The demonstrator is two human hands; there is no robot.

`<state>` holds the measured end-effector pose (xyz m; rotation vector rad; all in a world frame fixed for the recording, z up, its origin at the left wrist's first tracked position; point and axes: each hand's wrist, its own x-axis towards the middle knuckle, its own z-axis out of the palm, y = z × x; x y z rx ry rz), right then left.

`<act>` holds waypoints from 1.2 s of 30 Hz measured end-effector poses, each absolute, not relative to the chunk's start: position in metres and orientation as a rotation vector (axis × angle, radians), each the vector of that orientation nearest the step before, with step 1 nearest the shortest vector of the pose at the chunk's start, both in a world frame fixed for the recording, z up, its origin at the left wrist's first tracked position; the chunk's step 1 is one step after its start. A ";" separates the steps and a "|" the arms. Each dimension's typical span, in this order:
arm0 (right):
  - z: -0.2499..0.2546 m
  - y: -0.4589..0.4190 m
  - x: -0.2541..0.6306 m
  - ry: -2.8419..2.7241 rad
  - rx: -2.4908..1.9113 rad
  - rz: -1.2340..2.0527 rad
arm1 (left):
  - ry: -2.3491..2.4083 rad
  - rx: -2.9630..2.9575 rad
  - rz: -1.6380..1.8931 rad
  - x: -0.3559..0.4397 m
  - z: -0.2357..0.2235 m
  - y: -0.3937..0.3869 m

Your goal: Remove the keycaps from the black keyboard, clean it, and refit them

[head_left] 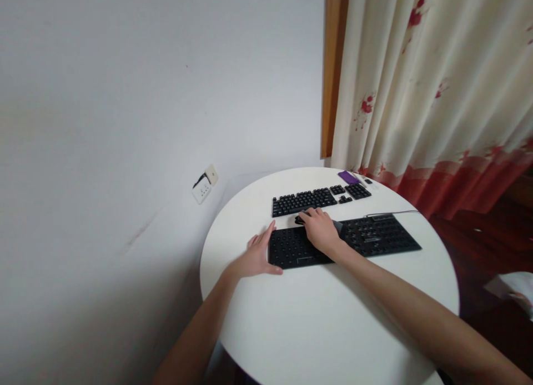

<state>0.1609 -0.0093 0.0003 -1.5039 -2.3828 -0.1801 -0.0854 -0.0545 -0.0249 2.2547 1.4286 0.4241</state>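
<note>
A black keyboard with its keycaps off lies across the white round table. My left hand holds its left end, thumb at the near corner and forefinger reaching to the far corner. Over the left half of the board, my right hand is closed around a dark handheld tool. The tool's black end shows left of the fingers and a dark grey part sticks out by the wrist; its exact kind is partly hidden. Black keycaps stand in keyboard order behind the board, in separate blocks.
A purple flat item and a small black piece lie at the table's back right. The keyboard's cable runs off the right edge. A wall with a socket borders the left, a curtain the right.
</note>
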 end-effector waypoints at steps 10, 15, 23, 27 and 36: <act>0.001 -0.024 0.149 -2.583 -1.270 -0.123 | 1.454 2.261 0.387 -0.082 -0.021 -0.056; 0.001 -0.015 0.167 -2.397 -1.565 -0.166 | 1.450 2.243 0.373 -0.081 -0.017 -0.057; 0.004 -0.033 0.149 -2.665 -0.910 -0.021 | 1.448 2.263 0.381 -0.083 -0.024 -0.054; 0.002 -0.032 0.149 -2.640 -1.071 -0.038 | 1.451 2.258 0.369 -0.082 -0.023 -0.054; 0.004 -0.015 0.172 -2.312 -1.582 -0.109 | 1.446 2.255 0.365 -0.083 -0.022 -0.055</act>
